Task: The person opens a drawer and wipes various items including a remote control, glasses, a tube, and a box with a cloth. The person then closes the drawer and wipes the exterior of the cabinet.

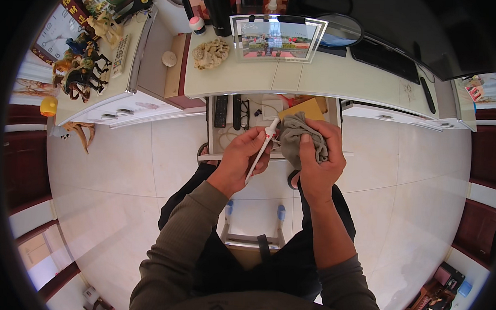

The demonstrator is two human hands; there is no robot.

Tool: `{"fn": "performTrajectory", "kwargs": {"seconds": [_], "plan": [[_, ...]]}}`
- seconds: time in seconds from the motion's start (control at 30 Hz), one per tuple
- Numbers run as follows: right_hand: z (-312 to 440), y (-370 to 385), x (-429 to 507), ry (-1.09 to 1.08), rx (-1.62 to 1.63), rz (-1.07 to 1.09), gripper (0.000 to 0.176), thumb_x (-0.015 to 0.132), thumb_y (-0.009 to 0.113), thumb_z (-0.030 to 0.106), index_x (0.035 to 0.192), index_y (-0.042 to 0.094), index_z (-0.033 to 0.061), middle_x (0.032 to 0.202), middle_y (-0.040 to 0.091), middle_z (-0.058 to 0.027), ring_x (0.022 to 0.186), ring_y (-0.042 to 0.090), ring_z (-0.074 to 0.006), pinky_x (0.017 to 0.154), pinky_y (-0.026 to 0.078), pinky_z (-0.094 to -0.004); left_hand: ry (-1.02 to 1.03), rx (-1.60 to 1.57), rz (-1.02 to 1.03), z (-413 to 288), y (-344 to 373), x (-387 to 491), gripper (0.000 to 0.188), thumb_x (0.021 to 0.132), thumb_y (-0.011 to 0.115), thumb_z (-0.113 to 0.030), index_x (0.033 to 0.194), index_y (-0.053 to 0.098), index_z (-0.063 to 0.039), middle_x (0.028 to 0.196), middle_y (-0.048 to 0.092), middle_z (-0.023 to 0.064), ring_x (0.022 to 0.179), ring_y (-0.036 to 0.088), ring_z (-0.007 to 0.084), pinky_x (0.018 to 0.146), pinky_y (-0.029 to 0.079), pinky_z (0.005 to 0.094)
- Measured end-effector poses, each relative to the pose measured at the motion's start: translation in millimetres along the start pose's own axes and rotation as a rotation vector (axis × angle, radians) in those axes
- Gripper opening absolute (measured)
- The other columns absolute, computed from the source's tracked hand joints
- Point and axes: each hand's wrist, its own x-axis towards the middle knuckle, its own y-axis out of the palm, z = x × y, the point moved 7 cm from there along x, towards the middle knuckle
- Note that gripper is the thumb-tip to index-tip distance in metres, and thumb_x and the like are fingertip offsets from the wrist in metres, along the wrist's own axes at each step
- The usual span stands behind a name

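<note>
My left hand (244,155) grips a slim white squeeze tube (263,150) with a tapered cap and a red mark, its cap end pointing up and away. Bunched in my right hand (323,157) is a grey-green cloth (295,136), close beside the tube. Both hands are above a pulled-out drawer (212,157). Inside the drawer lie a black remote control (221,111), a black case (236,112), a pair of glasses (245,114), a yellow envelope (305,110), a white box (272,109) and some cables. My hands and the cloth hide part of its contents.
The white cabinet top (250,79) holds a framed picture (276,39), a coral-like stone (210,54) and a round mirror (341,30). A television (449,31) stands at right. Horse figurines (81,67) and a clock (57,31) crowd the left cabinet. Beneath me is a low stool (253,240).
</note>
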Motion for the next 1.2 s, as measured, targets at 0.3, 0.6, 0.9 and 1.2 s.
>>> {"fn": "performTrajectory", "kwargs": {"seconds": [0.3, 0.6, 0.9, 1.2], "plan": [[-2.5, 18.8, -2.5, -0.256, -0.326, 0.083, 0.037, 0.088, 0.077, -0.005, 0.124, 0.07, 0.0016, 0.117, 0.066, -0.0138, 0.106, 0.067, -0.0296, 0.092, 0.055, -0.0361, -0.019, -0.081, 0.125, 1.0, 13.2, -7.4, 0.033, 0.115, 0.053, -0.038, 0.129, 0.059, -0.009, 0.093, 0.06, 0.0045, 0.055, 0.043, 0.009, 0.045, 0.034, 0.0249], [8.3, 26.1, -8.4, -0.235, -0.163, 0.171, 0.033, 0.083, 0.079, -0.002, 0.115, 0.073, 0.0038, 0.113, 0.065, -0.0135, 0.102, 0.066, -0.0328, 0.088, 0.055, -0.0388, 0.151, 0.225, -0.07, -1.5, 10.6, -4.2, 0.045, 0.115, 0.053, -0.041, 0.129, 0.065, 0.0, 0.099, 0.065, 0.0022, 0.077, 0.064, 0.0098, 0.061, 0.058, 0.0273], [-36.7, 13.6, 0.0, 0.196, -0.137, 0.137, 0.024, 0.092, 0.07, 0.002, 0.116, 0.073, 0.0017, 0.104, 0.07, -0.0113, 0.095, 0.069, -0.0246, 0.087, 0.055, -0.0344, 0.169, 0.369, -0.099, -7.1, -0.4, -4.0, 0.043, 0.115, 0.053, -0.043, 0.132, 0.066, -0.005, 0.093, 0.067, 0.002, 0.071, 0.062, 0.01, 0.061, 0.053, 0.0264], [-5.4, 38.1, -11.7, -0.162, -0.187, 0.256, 0.029, 0.089, 0.075, -0.003, 0.118, 0.072, 0.0024, 0.111, 0.068, -0.0114, 0.102, 0.068, -0.0265, 0.09, 0.055, -0.035, 0.014, 0.077, -0.08, 7.3, -4.5, -1.0, 0.055, 0.114, 0.048, -0.055, 0.134, 0.063, -0.006, 0.082, 0.056, -0.0025, 0.057, 0.04, 0.0073, 0.048, 0.033, 0.0246]]}}
